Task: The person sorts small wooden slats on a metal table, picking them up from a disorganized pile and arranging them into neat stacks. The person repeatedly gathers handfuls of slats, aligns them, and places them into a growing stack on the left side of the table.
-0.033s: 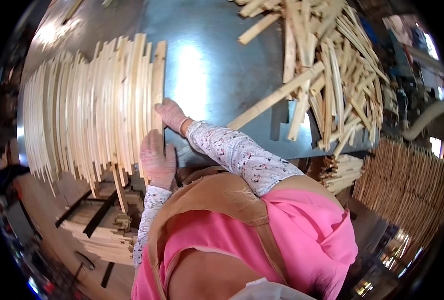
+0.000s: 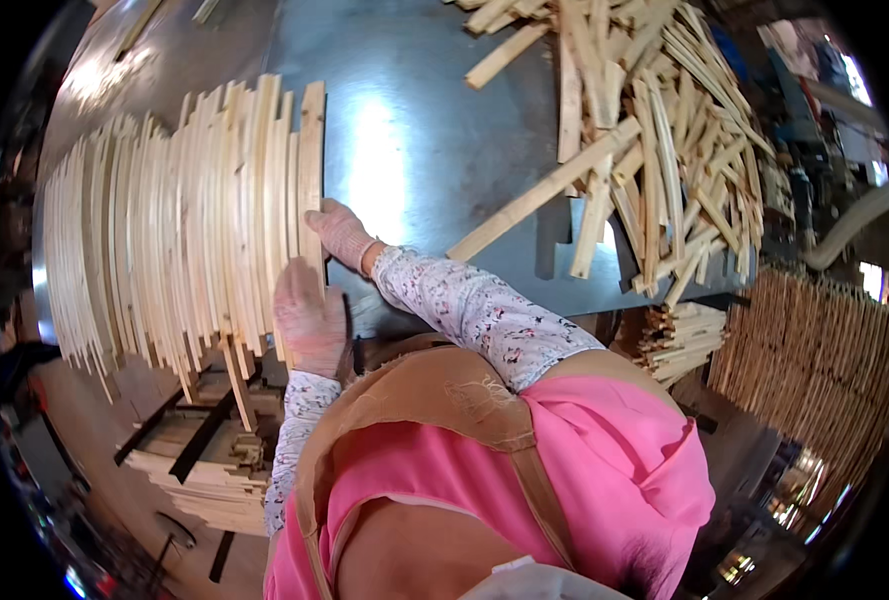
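Observation:
A long row of pale wooden strips (image 2: pixel 174 230) lies side by side on the metal table, their near ends uneven. At its right end is a wider wooden strip (image 2: pixel 312 150). My right hand (image 2: pixel 342 235), in a thin pale glove, has its fingers curled over that strip's right edge. Closer to me, my left hand (image 2: pixel 311 322), gloved likewise, lies with fingers stretched along the near ends of the rightmost strips and its thumb apart. The left fingertips partly cover those strips.
A jumbled heap of wooden strips (image 2: pixel 664 140) covers the right of the metal table (image 2: pixel 414 150). One long strip (image 2: pixel 544 190) juts from it toward me. Stacked wood (image 2: pixel 199 490) sits below the table's left side, with another stack (image 2: pixel 684 340) and a tall bundle (image 2: pixel 814 370) at right.
The view has shifted slightly, so the row and heap appear a little further left. Both hands stay at the row's right end, in nearly the same pose.

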{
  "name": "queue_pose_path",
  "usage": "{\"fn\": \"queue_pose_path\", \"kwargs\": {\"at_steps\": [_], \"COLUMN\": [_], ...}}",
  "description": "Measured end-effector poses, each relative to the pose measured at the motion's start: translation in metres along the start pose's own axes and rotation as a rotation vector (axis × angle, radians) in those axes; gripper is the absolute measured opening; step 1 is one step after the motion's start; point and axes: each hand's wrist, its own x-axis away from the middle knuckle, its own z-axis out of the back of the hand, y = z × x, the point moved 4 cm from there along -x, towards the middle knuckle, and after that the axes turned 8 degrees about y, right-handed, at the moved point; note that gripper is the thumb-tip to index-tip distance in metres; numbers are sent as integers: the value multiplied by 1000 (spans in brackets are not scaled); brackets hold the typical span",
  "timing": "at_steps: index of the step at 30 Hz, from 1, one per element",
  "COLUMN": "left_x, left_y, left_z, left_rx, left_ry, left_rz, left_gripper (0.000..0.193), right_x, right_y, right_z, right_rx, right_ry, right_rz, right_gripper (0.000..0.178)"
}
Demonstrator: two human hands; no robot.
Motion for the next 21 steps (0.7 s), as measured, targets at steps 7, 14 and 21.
{"fn": "queue_pose_path", "kwargs": {"at_steps": [7, 14, 21], "left_x": [-32, -38, -3], "left_y": [28, 90, 128], "left_z": [-76, -151, -216], "left_rx": [276, 667, 873], "left_ry": [-478, -638, -838], "left_rz": [528, 806, 511], "left_gripper": [46, 44, 58], "right_x": [97, 127, 150], "right_y": [-69, -13, -43], "right_z": [193, 388, 321], "right_rx": [403, 1622, 854], "right_ry": [-141, -293, 136], "right_rz": [431, 654, 1306], "right_gripper": [64, 31, 30]}}
